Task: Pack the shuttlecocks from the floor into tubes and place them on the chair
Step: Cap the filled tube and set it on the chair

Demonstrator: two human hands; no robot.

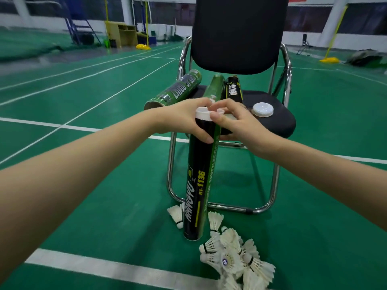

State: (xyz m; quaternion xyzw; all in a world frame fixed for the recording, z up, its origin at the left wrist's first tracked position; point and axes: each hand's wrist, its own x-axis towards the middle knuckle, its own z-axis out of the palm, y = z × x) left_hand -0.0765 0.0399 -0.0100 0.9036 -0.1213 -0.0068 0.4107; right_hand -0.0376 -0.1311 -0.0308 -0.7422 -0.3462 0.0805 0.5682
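Observation:
A black and green tube (196, 185) stands upright on the green floor in front of the chair (272, 122). My left hand (184, 118) grips the tube just under its top. My right hand (234, 120) pinches the white cap (204, 114) sitting on the tube's mouth. Three more tubes lie on the chair seat: a green one (176, 91) at the left, a green one (213, 86) in the middle and a black one (233, 88) beside it. A pile of white shuttlecocks (232, 256) lies on the floor right of the tube's base.
A loose white cap (262, 109) rests on the seat's right side. One shuttlecock (176, 215) lies left of the tube's base. Yellow net-post bases (143, 46) and a wooden cabinet (123, 34) stand far back on the court.

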